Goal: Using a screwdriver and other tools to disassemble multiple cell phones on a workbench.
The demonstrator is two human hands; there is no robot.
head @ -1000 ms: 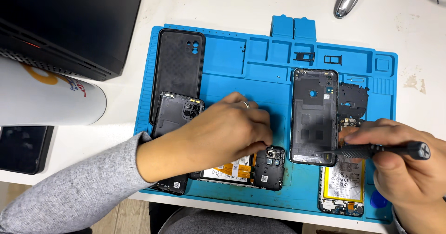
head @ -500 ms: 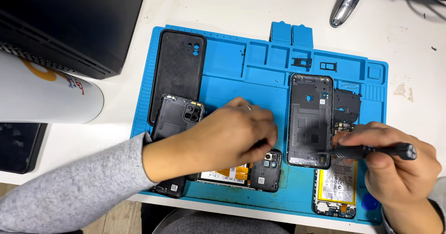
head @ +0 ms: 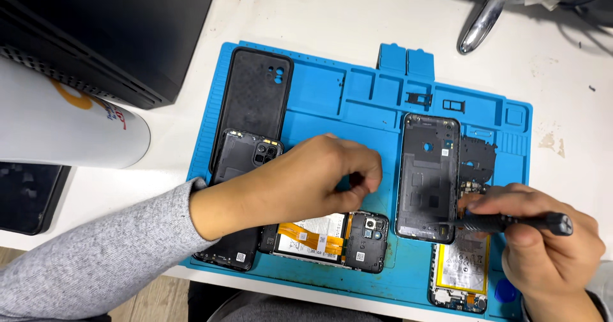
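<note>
Since the earlier frame the left hand [head: 306,181] has barely shifted, fingertips pinched narrow above the opened phone [head: 332,239] near the blue mat's [head: 357,98] front edge. The right hand [head: 543,245] still grips the screwdriver [head: 511,222].

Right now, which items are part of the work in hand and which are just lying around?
In use:
- left hand, pinching something too small to tell
- right hand, holding black screwdriver
- opened phone beneath left hand
- opened phone with battery by right hand
- blue mat

Lying about:
- grey back cover
- black case
- white cylinder
- chrome stand foot
</note>
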